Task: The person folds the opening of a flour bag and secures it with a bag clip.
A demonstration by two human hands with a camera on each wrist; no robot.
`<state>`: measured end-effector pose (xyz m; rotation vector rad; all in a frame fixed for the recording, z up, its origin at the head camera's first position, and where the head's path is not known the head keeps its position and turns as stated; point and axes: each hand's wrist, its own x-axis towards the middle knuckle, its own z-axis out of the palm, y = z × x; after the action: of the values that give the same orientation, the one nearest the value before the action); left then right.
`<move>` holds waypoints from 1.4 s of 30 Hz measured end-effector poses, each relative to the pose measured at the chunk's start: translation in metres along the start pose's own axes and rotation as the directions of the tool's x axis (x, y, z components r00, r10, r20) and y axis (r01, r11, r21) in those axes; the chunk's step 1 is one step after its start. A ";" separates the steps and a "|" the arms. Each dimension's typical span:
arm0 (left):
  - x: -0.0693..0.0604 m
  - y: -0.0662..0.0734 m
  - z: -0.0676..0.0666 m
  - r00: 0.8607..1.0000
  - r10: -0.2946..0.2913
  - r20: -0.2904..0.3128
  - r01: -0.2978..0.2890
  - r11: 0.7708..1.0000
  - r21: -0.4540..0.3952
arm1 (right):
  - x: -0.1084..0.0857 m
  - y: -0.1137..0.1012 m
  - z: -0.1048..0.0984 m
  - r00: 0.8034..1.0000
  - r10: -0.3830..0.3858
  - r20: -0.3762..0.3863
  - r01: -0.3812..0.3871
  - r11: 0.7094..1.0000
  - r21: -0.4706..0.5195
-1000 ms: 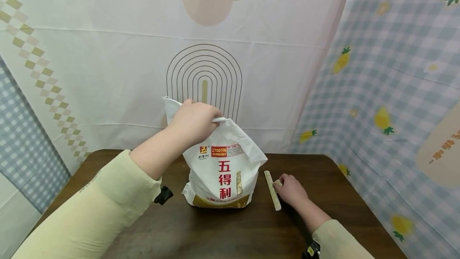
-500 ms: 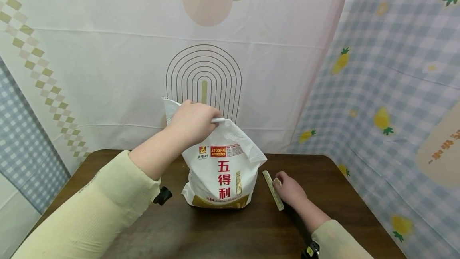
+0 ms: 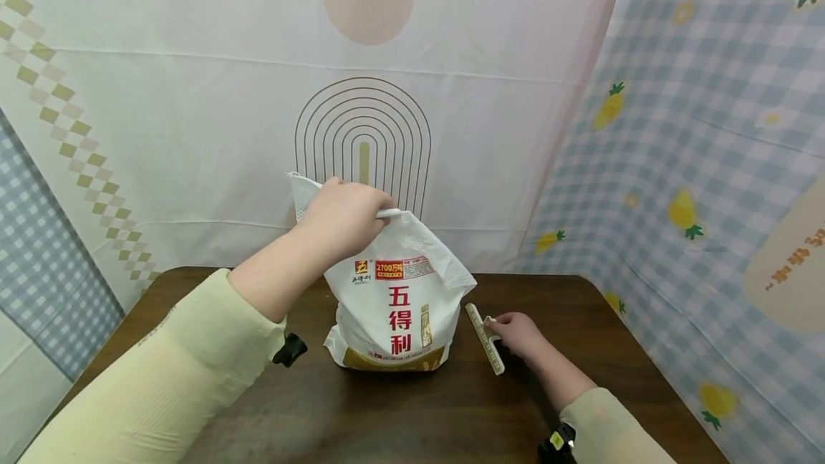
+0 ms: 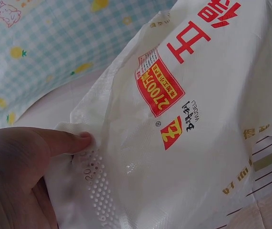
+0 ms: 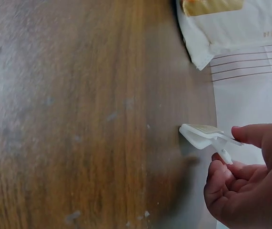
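A white woven flour bag (image 3: 393, 299) with red lettering and a gold band at its base stands on the table. My left hand (image 3: 344, 217) grips its top edge, thumb on the near side in the left wrist view, where the bag's front (image 4: 183, 124) fills much of the picture. To the right of the bag, my right hand (image 3: 520, 335) pinches the handles of a pale, wide sealing clip (image 3: 485, 340). In the right wrist view the clip (image 5: 205, 136) is seen end-on, its handles between thumb and fingers. Whether it touches the table I cannot tell.
The dark wooden table (image 3: 290, 414) carries the bag. Behind it hangs a white patterned curtain (image 3: 193, 127); a blue checked cloth (image 3: 696, 185) with pineapples hangs at the right. Black wrist devices sit on both arms.
My right hand has turned the clip slightly and now pinches its handles between thumb and fingers. The left hand keeps its grip on the bag, which stays in place.
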<state>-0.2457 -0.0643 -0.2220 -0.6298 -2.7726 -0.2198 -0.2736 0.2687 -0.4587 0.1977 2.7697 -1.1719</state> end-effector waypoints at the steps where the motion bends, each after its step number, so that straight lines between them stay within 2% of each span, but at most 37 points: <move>1: 0.000 0.000 0.000 1.000 0.001 -0.002 -0.001 1.000 0.001 | 0.000 0.000 0.000 1.000 0.016 0.006 -0.016 1.000 0.019; 9: -0.001 0.001 0.000 1.000 0.003 -0.015 -0.003 1.000 0.000 | -0.003 0.000 -0.001 0.999 0.043 0.009 -0.043 0.998 0.043; 18: -0.001 0.000 0.000 1.000 0.008 -0.010 -0.007 1.000 0.013 | -0.007 -0.008 -0.001 0.997 -0.025 -0.076 0.027 0.999 0.036; 25: -0.001 -0.001 0.001 1.000 0.006 -0.014 -0.006 1.000 0.008 | -0.011 -0.020 -0.008 0.994 -0.034 -0.108 0.040 0.998 0.054; 33: -0.002 -0.002 0.001 1.000 0.006 -0.020 -0.006 1.000 0.011 | -0.015 -0.032 -0.011 0.987 -0.057 -0.148 0.063 0.997 0.032; 42: 0.000 -0.002 0.004 1.000 -0.002 -0.024 0.003 1.000 0.006 | -0.020 -0.048 -0.021 0.980 -0.084 -0.182 0.105 0.988 0.113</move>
<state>-0.2479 -0.0654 -0.2260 -0.6181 -2.7504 -0.2176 -0.2632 0.2490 -0.4069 0.1922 2.8888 -1.4145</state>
